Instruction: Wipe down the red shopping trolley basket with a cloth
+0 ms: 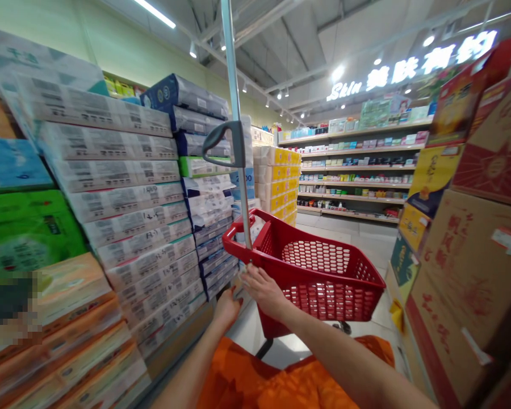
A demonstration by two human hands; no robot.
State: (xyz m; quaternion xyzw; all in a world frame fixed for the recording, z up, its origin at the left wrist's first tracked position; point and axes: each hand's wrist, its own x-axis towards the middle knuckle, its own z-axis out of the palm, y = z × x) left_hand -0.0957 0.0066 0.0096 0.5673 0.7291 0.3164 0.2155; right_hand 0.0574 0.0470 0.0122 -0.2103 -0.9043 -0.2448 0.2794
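Note:
A red plastic shopping cart (315,267) with a perforated basket stands just in front of me. A metal pole (234,68) with a grey loop handle (225,145) rises at its near left corner. My right hand (264,289) is beside the cart's near wall, below the foot of the pole. Its fingers are stretched out and close together. Lower and to the left is my left hand (227,309), with curled fingers. Whatever lies within those fingers is hidden. The two hands are close to each other but apart.
Tall stacks of wrapped paper packs (123,170) line the left side. Cardboard cartons (464,272) are piled on the right. Yellow and white packs (281,182) stand beyond the cart. Shelves of small boxes (357,165) close off the far end of the aisle.

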